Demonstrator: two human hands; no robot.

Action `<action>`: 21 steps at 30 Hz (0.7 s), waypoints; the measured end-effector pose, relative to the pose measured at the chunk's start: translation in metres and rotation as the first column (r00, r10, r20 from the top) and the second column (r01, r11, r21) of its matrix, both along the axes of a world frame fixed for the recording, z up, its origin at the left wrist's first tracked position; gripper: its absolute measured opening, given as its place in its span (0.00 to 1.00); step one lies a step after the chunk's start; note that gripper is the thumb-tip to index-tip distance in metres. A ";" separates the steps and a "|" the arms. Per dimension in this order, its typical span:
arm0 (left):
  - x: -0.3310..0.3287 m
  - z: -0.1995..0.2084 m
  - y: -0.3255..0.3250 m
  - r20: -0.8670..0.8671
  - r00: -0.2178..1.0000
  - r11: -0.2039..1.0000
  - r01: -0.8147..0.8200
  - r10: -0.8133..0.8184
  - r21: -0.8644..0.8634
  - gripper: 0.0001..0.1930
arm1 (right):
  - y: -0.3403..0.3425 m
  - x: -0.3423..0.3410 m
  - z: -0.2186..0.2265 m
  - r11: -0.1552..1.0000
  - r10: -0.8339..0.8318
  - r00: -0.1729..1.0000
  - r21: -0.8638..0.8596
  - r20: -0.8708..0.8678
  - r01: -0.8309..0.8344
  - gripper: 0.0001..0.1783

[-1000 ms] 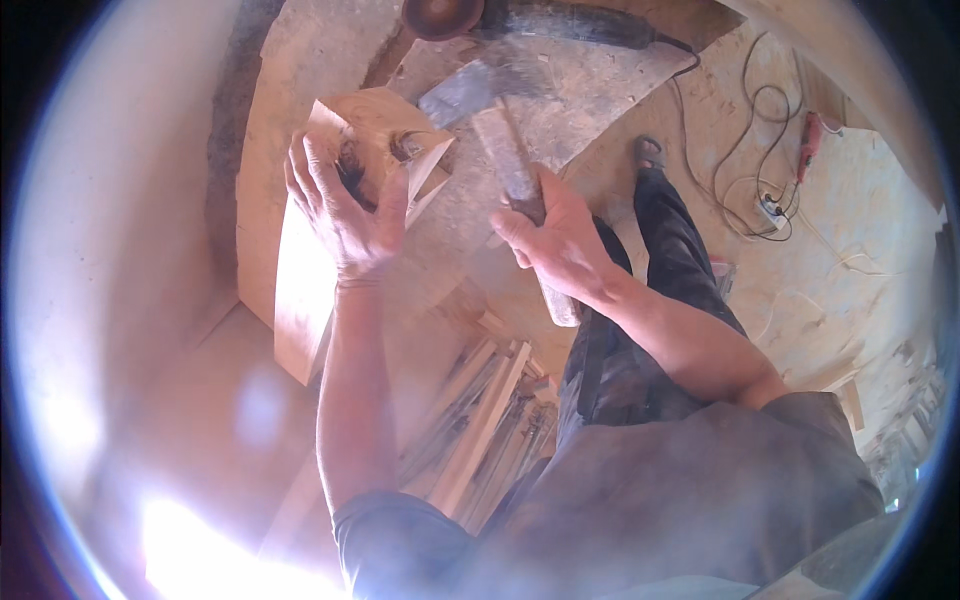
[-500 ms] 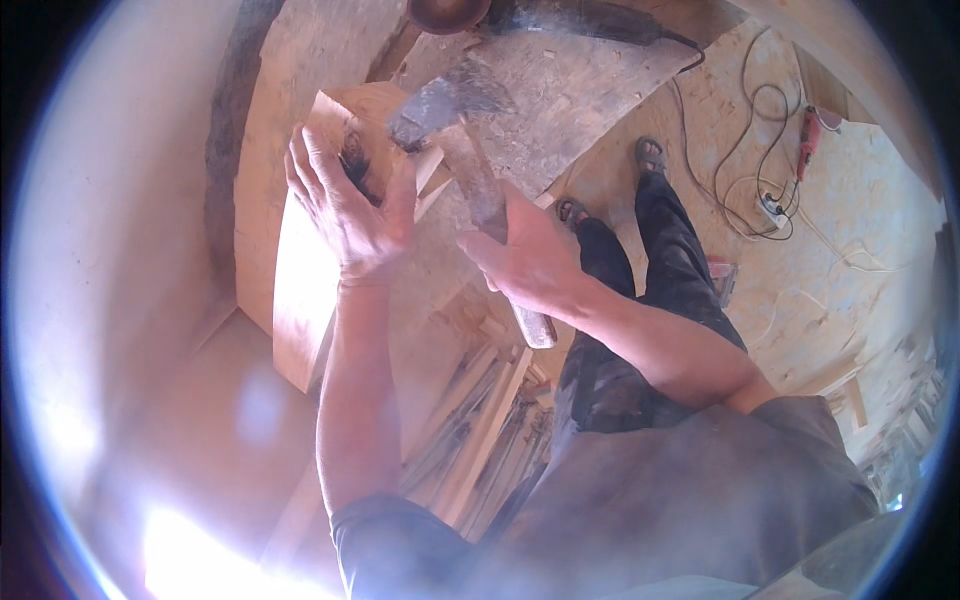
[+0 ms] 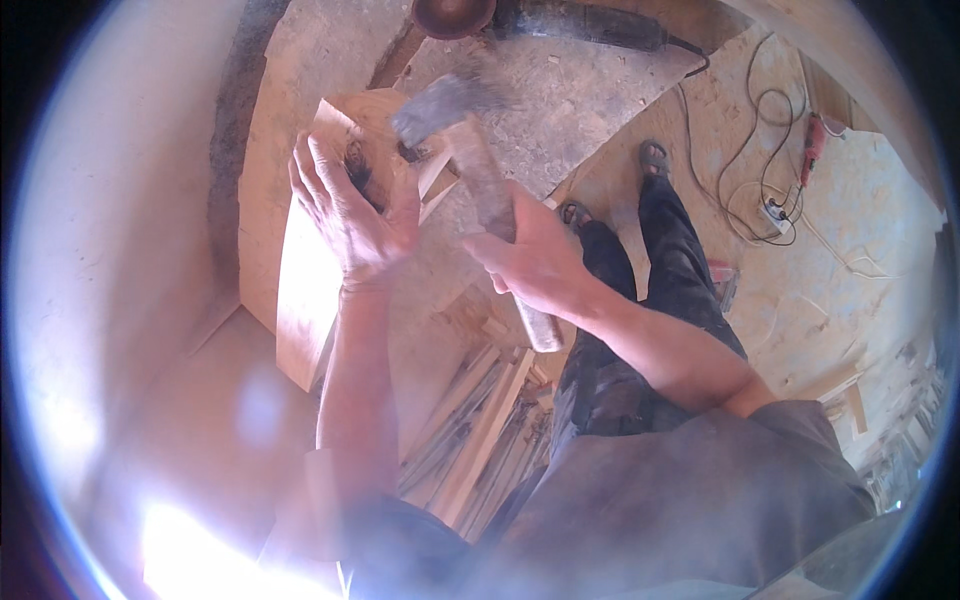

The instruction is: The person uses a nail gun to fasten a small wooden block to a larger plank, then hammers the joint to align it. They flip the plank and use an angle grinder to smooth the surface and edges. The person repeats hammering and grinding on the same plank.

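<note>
My right hand [image 3: 535,250] is wrapped round the worn wooden handle of a hatchet [image 3: 487,185]. Its metal head is smeared by motion, with the blunt end towards the wood and the flared side facing away. My left hand [image 3: 352,215] grips a pale wooden block [image 3: 308,300], long and angled, fingers over its face and thumb on the nearer side. Between thumb and fingers shows a dark, rough knot or hollow [image 3: 357,165] in the wood. The hatchet's blunt end is at the block's right edge, by a small pale wooden piece [image 3: 435,170]; whether they touch is unclear.
A dusty workbench [image 3: 560,105] lies under the block. At its far side are a brown bowl [image 3: 453,12] and a dark corded power tool [image 3: 580,25]. Wood strips [image 3: 485,430] stand below the bench. Cords, a power strip [image 3: 775,213] and a red tool [image 3: 813,150] lie on the floor.
The whole view has shifted slightly. Both hands keep their grips, and the hatchet stays at nearly the same spot by the block.
</note>
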State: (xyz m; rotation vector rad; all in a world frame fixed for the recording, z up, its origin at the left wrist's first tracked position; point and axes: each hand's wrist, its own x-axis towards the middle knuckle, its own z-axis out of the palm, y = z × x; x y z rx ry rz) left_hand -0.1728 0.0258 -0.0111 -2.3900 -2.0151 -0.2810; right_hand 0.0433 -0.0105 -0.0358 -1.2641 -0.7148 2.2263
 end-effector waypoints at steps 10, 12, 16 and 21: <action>-0.001 -0.003 -0.001 -0.006 1.000 1.000 -0.006 0.006 0.016 0.54 | -0.009 -0.004 -0.005 0.991 -0.116 0.993 0.070 0.007 0.115 0.24; 0.001 -0.003 0.000 -0.020 0.999 0.999 -0.028 0.028 0.024 0.54 | -0.006 -0.004 -0.001 0.994 0.051 0.992 0.091 0.114 -0.061 0.25; 0.005 -0.001 -0.002 0.024 0.999 0.999 -0.041 0.040 0.036 0.51 | 0.006 0.005 -0.004 0.973 0.167 0.974 0.133 0.153 -0.187 0.23; 0.007 0.007 -0.001 0.019 0.998 0.998 -0.065 0.064 0.022 0.54 | 0.001 0.013 -0.017 0.805 -0.017 0.923 0.553 0.384 -0.215 0.18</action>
